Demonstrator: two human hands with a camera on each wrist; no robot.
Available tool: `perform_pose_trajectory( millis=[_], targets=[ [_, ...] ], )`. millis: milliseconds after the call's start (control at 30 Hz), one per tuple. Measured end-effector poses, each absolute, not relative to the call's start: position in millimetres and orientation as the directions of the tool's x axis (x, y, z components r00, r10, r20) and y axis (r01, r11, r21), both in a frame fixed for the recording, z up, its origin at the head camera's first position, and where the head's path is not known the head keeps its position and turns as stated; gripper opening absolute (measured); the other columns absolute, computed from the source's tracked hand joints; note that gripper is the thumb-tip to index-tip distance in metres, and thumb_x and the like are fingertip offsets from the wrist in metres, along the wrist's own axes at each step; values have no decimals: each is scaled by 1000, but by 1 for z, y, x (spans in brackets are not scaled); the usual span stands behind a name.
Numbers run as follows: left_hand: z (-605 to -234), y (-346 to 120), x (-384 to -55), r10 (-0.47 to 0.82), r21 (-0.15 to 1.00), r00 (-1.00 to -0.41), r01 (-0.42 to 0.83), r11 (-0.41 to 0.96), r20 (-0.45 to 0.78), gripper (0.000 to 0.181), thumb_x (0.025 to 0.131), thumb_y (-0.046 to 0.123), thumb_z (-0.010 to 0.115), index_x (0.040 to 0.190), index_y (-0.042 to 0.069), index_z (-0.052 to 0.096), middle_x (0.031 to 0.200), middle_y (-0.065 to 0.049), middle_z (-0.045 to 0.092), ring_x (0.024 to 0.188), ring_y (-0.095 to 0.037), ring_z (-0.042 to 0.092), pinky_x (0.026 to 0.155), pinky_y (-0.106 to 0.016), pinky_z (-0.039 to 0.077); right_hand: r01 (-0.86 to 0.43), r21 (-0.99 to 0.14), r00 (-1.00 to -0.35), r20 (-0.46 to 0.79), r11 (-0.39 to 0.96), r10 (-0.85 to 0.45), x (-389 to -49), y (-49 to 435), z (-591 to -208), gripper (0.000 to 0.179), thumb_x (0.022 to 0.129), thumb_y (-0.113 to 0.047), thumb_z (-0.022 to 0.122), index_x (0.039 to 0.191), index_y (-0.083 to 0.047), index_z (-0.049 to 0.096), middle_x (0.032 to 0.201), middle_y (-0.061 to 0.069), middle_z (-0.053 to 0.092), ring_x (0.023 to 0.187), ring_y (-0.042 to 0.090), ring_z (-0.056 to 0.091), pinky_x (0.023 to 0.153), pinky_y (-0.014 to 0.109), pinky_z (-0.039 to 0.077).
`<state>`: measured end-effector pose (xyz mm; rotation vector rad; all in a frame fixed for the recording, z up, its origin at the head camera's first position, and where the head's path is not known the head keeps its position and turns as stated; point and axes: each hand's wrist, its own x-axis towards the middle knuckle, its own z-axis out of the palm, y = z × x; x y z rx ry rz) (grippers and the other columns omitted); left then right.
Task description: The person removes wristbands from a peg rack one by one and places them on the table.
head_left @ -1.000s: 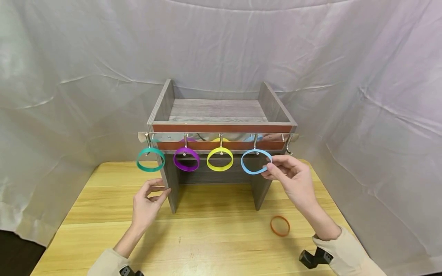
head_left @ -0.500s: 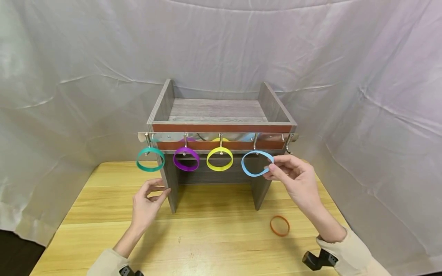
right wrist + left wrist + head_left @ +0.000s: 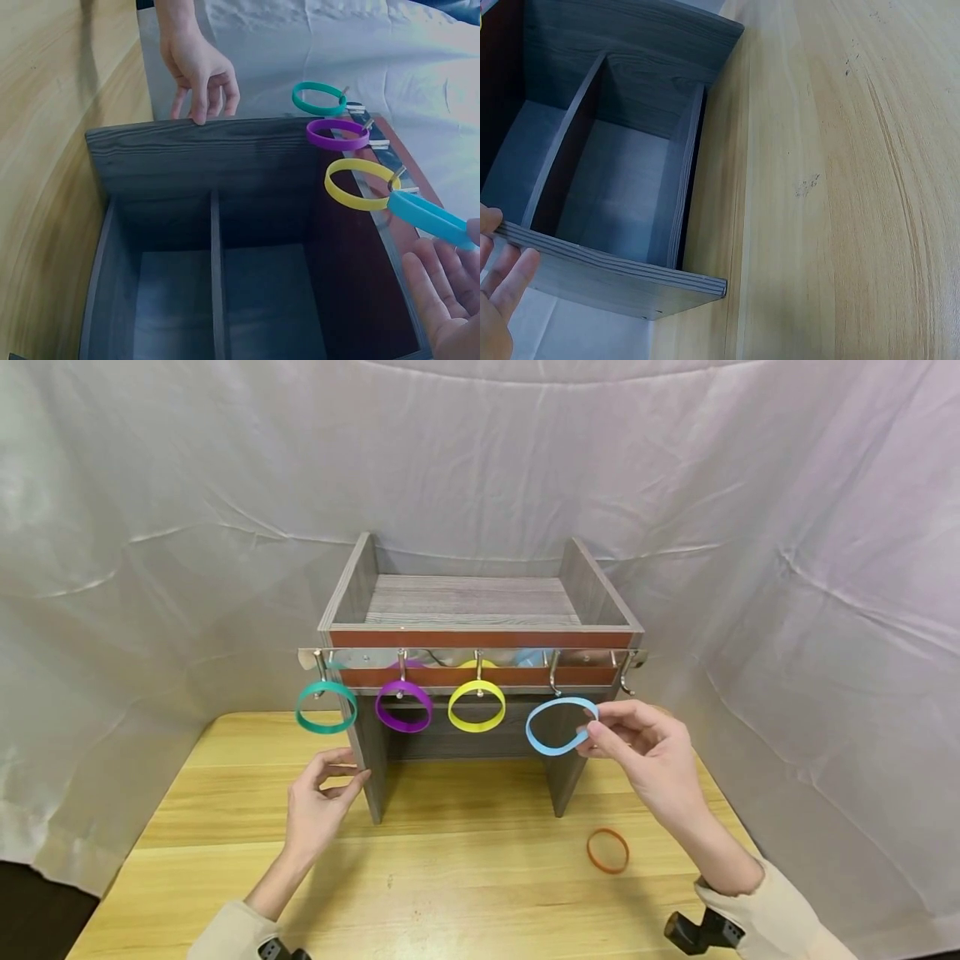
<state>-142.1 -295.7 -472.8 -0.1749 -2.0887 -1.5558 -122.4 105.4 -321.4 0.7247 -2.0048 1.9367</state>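
My right hand pinches a light blue silicone wristband by its right side, between thumb and fingers. The band sits just below the tip of a metal hook, apart from it in the head view. My left hand grips the front edge of the grey wooden shelf unit's left side panel, thumb on one face and fingers on the other. Teal, purple and yellow wristbands hang on hooks to the left of the blue one.
An orange wristband lies on the wooden table, right of the shelf. The metal hook rail spans the shelf's front; its rightmost hook carries no band. Grey cloth surrounds the table at the back and sides.
My right hand has moved slightly right and down with the blue wristband, which has come off its hook. The left hand has stayed in place.
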Motion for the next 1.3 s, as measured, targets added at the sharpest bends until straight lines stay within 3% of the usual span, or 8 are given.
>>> perform_pose_trajectory(
  millis=[133,433,600,833,1100,1200,1300],
  targets=[
    [-473,-295,-143,-201,852,-850,412,322,487,35,86,-8,82,118,0,70,106,17,68,90,2,72,70,-13,64,-508,-861,-849,501,-1,-169,-120,107,-323,19,97,14,64,114,7,70,94,0,78,77,13,78,72,29,69],
    [-474,-296,-142,-204,854,-853,400,334,480,34,87,-2,83,119,0,70,108,21,68,91,-12,76,71,-14,65,-450,-893,-877,440,10,-194,-117,113,-337,21,99,11,63,114,0,72,95,-1,78,79,14,78,74,32,69],
    [-474,-296,-142,-210,855,-851,406,322,482,34,87,-3,83,119,-1,71,107,19,68,90,-7,75,70,-14,65,-411,-911,-897,402,15,-186,-116,115,-350,22,99,10,63,113,-4,73,95,-2,79,80,12,78,74,32,70],
    [-474,-295,-142,-213,866,-860,389,314,463,34,88,-4,81,120,1,71,107,17,68,91,-9,75,70,-13,64,-387,-922,-903,382,-15,-198,-116,118,-368,18,99,10,63,114,3,70,95,-1,79,80,15,80,74,36,70],
    [-474,-295,-142,-213,866,-858,396,306,468,35,87,-9,80,119,1,71,108,14,69,91,4,71,70,-13,64,-331,-944,-914,322,-2,-246,-117,121,-389,23,100,8,63,112,-9,73,95,-4,78,81,11,79,76,35,70],
    [-474,-295,-142,-214,866,-858,395,308,467,35,86,-8,80,119,1,71,108,12,70,91,2,71,70,-13,64,-307,-951,-925,287,44,-247,-118,122,-396,16,100,5,66,114,0,71,95,-3,78,81,11,79,76,35,70],
    [-473,-295,-142,-216,868,-859,392,306,464,35,87,-8,80,119,1,71,108,9,70,91,0,72,70,-13,64,-274,-956,-939,243,101,-244,-118,123,-403,21,100,2,67,117,14,65,95,-3,78,81,11,79,75,37,70]
  ],
)
